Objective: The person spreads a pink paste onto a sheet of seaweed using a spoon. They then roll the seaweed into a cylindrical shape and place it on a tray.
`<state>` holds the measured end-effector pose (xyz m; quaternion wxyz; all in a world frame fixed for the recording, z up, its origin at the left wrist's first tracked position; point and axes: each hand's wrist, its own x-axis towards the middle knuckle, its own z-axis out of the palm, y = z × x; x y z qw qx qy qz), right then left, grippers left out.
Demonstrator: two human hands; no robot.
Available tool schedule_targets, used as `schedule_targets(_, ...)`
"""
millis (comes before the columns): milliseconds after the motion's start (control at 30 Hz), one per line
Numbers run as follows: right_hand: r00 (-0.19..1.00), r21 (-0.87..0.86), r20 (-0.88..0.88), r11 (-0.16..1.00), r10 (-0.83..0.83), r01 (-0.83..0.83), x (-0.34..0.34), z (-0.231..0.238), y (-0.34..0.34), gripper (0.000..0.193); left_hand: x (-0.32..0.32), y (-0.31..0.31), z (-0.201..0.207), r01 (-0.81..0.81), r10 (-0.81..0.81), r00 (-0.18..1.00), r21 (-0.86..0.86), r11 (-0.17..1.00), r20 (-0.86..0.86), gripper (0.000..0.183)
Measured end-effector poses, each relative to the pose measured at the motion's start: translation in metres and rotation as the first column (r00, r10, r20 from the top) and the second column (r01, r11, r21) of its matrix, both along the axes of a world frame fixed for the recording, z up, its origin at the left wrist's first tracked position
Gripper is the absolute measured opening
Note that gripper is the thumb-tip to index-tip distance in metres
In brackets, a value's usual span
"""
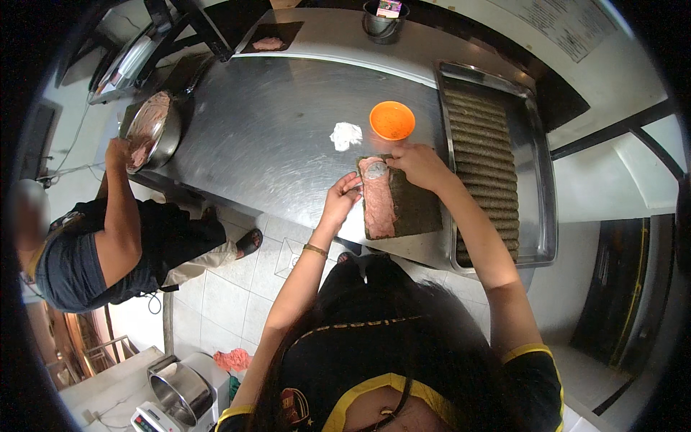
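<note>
Left hand [340, 198], fingers parted, beside pink paste [379, 205] on seaweed sheet [419, 209] near steel bench's [266, 137] front edge. Right hand [417, 165] by round disc [376, 170]; can't tell if gripping. Hard press could tear sheet, squeeze paste off side.

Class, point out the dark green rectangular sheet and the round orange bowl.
Dark green rectangular sheet [418, 207]: head view, bare right part.
Round orange bowl [393, 135]: head view, near side wall.

Right hand [419, 165] apparently holds a round tool [376, 170] on pink paste [378, 205].
</note>
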<state>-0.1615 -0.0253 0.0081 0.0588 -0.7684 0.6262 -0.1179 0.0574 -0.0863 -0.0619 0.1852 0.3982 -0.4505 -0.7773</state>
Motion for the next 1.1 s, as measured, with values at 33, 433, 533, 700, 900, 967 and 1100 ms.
schedule_targets(33, 1.000, -0.022, -0.012, 1.000, 0.012, -0.013, 0.000, -0.004, -0.001, 0.020, -0.001, 0.000, 0.002, 0.002, -0.002, 1.000, -0.002, 1.000, 0.004, 0.046)
schedule_targets(433, 0.999, 0.043, -0.033, 0.999, -0.014, 0.016, 0.001, 0.004, -0.001, 0.017, -0.001, -0.005, -0.001, 0.001, -0.001, 1.000, 0.007, 1.000, 0.002, 0.049)
schedule_targets(533, 0.999, -0.043, 0.046, 0.999, -0.017, 0.019, 0.004, 0.001, -0.002, 0.018, -0.003, -0.005, -0.001, -0.002, 0.002, 1.000, 0.004, 1.000, -0.002, 0.049)
schedule_targets(700, 0.974, 0.015, 0.030, 0.974, -0.225, 0.225, 0.003, -0.007, -0.017, 0.019, -0.004, -0.006, -0.004, 0.009, -0.010, 1.000, -0.003, 1.000, -0.016, 0.050)
schedule_targets(900, 0.998, 0.012, -0.001, 0.998, -0.055, 0.055, -0.001, 0.003, 0.002, 0.018, -0.001, -0.006, -0.002, 0.003, -0.003, 1.000, 0.004, 1.000, -0.017, 0.050)
schedule_targets(967, 0.996, 0.051, -0.074, 0.998, 0.043, -0.039, -0.003, -0.003, 0.008, 0.019, -0.003, -0.005, 0.000, 0.001, -0.001, 1.000, 0.012, 1.000, -0.012, 0.051)
schedule_targets(1100, 0.978, -0.035, 0.105, 0.982, -0.180, 0.184, 0.003, -0.012, -0.003, 0.020, -0.005, -0.006, 0.001, 0.022, -0.022, 1.000, 0.017, 1.000, -0.012, 0.052)
